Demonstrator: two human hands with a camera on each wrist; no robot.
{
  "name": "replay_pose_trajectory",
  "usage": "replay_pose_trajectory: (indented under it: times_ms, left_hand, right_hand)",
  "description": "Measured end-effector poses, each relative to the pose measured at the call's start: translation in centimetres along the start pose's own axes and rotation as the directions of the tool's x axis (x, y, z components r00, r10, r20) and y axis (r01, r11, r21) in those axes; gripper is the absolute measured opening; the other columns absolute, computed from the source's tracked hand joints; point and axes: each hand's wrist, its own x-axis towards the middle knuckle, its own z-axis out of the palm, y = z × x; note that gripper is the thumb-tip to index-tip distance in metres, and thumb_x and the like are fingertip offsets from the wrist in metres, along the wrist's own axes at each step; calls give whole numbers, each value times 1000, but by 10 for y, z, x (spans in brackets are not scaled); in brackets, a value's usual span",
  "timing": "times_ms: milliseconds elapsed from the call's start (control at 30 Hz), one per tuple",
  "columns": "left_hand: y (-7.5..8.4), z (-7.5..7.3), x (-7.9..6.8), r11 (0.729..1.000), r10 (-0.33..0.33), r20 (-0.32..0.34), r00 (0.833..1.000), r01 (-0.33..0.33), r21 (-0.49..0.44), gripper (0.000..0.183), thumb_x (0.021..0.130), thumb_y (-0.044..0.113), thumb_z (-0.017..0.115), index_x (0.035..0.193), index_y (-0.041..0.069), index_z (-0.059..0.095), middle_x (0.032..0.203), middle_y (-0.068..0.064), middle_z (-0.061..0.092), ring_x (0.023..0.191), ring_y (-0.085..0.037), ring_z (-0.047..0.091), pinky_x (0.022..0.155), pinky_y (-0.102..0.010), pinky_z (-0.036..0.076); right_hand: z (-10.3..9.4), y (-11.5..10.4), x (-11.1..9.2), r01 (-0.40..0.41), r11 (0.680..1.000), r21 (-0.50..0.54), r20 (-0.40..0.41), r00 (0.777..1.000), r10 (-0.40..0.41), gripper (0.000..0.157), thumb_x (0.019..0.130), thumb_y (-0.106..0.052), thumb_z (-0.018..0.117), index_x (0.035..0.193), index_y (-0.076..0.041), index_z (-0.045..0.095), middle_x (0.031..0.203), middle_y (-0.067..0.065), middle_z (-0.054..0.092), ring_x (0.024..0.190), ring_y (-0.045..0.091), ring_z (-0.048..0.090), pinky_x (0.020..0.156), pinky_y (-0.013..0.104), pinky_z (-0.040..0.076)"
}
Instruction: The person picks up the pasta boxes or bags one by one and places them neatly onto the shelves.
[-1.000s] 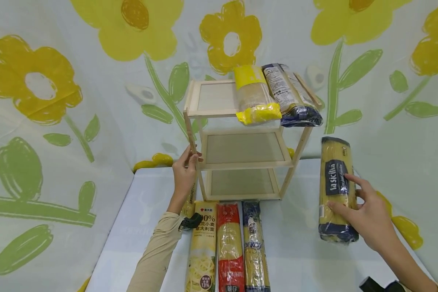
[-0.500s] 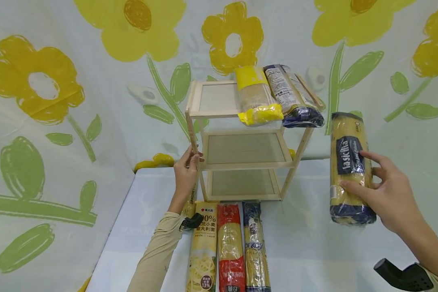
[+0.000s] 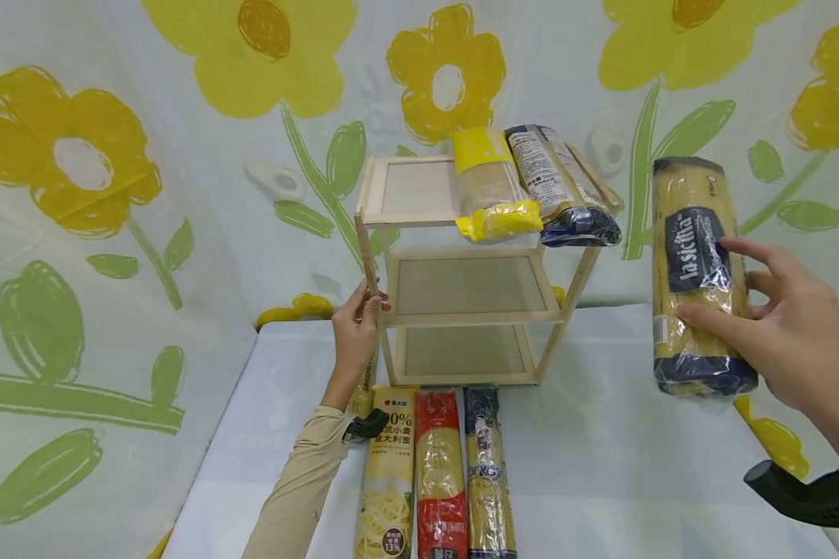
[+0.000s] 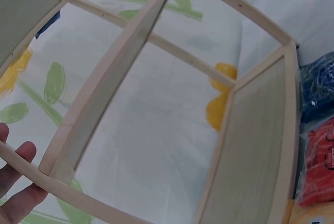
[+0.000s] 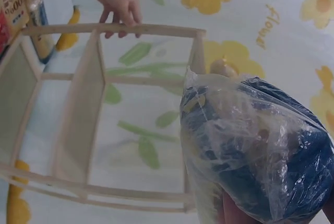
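My right hand [image 3: 797,326] grips a pack of la sicilia spaghetti [image 3: 688,190], upright and raised to the right of a wooden three-tier shelf [image 3: 471,289]. The pack's dark blue end [image 5: 261,156] fills much of the right wrist view and hides most of that hand. With thumb and fingers my left hand [image 3: 354,341] holds the shelf's left post [image 3: 366,252]; its fingertips [image 4: 25,151] curl at the wood in the left wrist view. On the top tier lie a yellow-ended clear pack [image 3: 489,182] and a dark blue pasta pack [image 3: 555,182].
In front of the shelf, a yellow pasta pack [image 3: 389,481], a red one [image 3: 442,466] and a blue one [image 3: 488,473] lie side by side on the white table [image 3: 587,466]. Another spaghetti pack [image 3: 363,388] is partly hidden behind my left wrist. A flowered cloth [image 3: 203,155] hangs behind.
My right hand has lifted the spaghetti pack upward and a little to the right, closer to the camera. My left hand stays on the shelf post.
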Motion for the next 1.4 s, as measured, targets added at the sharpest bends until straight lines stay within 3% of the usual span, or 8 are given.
replay_pose_trajectory:
  times_ms: [133, 300, 367, 467, 700, 933, 1167, 1400]
  left_hand:
    - [1, 1, 0, 1000, 3, 6, 1000, -3, 10, 35, 97, 12, 52, 131, 4, 56, 95, -14, 69, 80, -28, 68, 63, -42, 53]
    - [0, 1, 1, 1000, 3, -1, 1000, -3, 21, 35, 97, 11, 52, 130, 3, 56, 94, -14, 69, 79, -27, 68, 62, -41, 53]
    - [0, 1, 1, 1000, 5, -11, 1000, -5, 22, 35, 96, 10, 53, 130, 2, 57, 94, -15, 69, 78, -28, 68, 62, -43, 53]
    - [3, 1, 2, 1000, 20, -12, 1000, -20, 2, 33, 95, 3, 53, 127, -3, 57, 93, -19, 68, 77, -34, 67, 62, -48, 53]
    - [37, -3, 2, 1000, 30, 14, 999, -30, -4, 31, 94, -5, 52, 124, -11, 55, 92, -26, 66, 78, -41, 65, 62, -53, 51]
    - [39, -6, 2, 1000, 29, 15, 999, -29, -3, 32, 94, -4, 52, 125, -11, 55, 92, -26, 66, 78, -41, 65, 61, -53, 50]
    - [39, -6, 3, 1000, 27, 28, 999, -27, -2, 32, 94, -5, 52, 125, -12, 54, 92, -26, 66, 79, -40, 65, 63, -52, 51]
    - [38, -7, 3, 1000, 16, 29, 999, -15, -3, 33, 94, -3, 53, 125, -12, 54, 92, -26, 67, 79, -41, 65, 63, -53, 51]
  right_hand:
    - [-7, -12, 6, -8, 1000, -2, -18, 1000, 8, 83, 84, -23, 73, 150, -33, 23, 125, 25, 42, 62, -8, 50, 48, 18, 49]
    - [-13, -26, 18, -22, 993, 116, 11, 1000, 21, 79, 85, -19, 71, 146, -38, 27, 111, 1, 41, 63, -2, 56, 50, 22, 52]
    - [-15, -31, 24, -25, 987, 158, 30, 999, 21, 76, 85, -17, 70, 145, -38, 28, 110, -2, 40, 65, 0, 58, 51, 24, 53]
    - [-16, -38, 32, -43, 984, 170, 54, 998, 35, 75, 86, -20, 70, 145, -39, 29, 114, -1, 41, 67, 1, 59, 52, 26, 54]
    - [-17, -55, 50, -76, 970, 229, 89, 994, 57, 77, 82, -24, 74, 143, -40, 32, 117, 0, 44, 71, 9, 61, 53, 30, 55]
    - [-11, -75, 60, -80, 962, 261, 122, 991, 49, 81, 78, -27, 78, 144, -40, 32, 124, 11, 41, 78, 16, 62, 56, 32, 56]
    - [-1, -92, 64, -67, 945, 319, 164, 986, 15, 82, 76, -20, 80, 143, -35, 36, 115, 4, 46, 79, 20, 65, 59, 38, 56]
    - [11, -111, 67, -76, 932, 354, 211, 978, 0, 82, 75, -19, 81, 143, -33, 38, 118, 8, 47, 81, 23, 66, 61, 41, 56]
